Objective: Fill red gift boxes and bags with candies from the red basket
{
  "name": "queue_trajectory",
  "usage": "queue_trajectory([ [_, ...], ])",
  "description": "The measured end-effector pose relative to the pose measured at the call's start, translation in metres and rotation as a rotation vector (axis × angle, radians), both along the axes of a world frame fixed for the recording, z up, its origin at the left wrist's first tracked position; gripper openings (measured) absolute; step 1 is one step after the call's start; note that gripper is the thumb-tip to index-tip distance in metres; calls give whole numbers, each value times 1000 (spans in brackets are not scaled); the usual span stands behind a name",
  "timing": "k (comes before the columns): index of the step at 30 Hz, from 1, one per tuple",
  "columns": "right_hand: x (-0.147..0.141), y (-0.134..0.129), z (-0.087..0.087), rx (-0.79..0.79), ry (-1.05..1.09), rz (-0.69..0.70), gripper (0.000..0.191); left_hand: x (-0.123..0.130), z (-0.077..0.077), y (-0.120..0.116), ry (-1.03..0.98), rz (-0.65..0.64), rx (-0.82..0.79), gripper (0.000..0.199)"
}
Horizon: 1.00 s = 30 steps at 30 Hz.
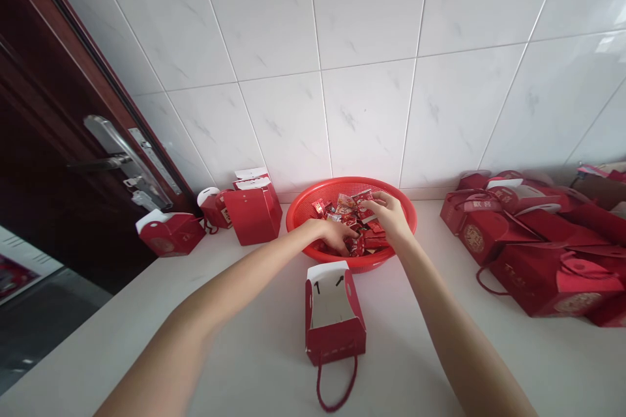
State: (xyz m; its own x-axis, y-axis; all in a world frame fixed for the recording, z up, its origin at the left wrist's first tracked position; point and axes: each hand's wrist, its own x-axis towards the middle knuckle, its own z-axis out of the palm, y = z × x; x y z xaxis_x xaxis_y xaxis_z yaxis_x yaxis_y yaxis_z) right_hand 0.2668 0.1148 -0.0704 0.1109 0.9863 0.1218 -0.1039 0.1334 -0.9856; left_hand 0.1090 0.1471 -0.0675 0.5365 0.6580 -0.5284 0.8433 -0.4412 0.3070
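A red plastic basket (299, 201) holds a heap of small wrapped candies (346, 203). Inside it, my left hand (336, 236) reaches down among the candies, thumb and fingers apart, its fingertips partly hidden. My right hand (390, 214) pinches a red candy packet (362, 197) over the basket's right half. In front of the basket, between my forearms, stands an opened red gift box (337, 341). Its white inside faces up, and a dark red cord handle (336, 407) lies on the table towards me.
Several red gift boxes (499, 231) crowd the right side of the white table (254, 352). On the left stand a tall red box (254, 214) and an open box (171, 234). A tiled wall (366, 111) runs behind; a dark door (53, 117) is at left.
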Motion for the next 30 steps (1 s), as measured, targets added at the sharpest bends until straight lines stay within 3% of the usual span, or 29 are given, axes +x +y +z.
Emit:
queue_trajectory([
  [6,0,-1,1,-12,1,-1,17,13,-3,-3,70,26,39,33],
  [22,0,-1,-1,8,-12,15,16,10,-15,7,52,41,182,35],
  [30,0,-4,1,16,-7,28,15,2,-7,7,52,63,199,28],
])
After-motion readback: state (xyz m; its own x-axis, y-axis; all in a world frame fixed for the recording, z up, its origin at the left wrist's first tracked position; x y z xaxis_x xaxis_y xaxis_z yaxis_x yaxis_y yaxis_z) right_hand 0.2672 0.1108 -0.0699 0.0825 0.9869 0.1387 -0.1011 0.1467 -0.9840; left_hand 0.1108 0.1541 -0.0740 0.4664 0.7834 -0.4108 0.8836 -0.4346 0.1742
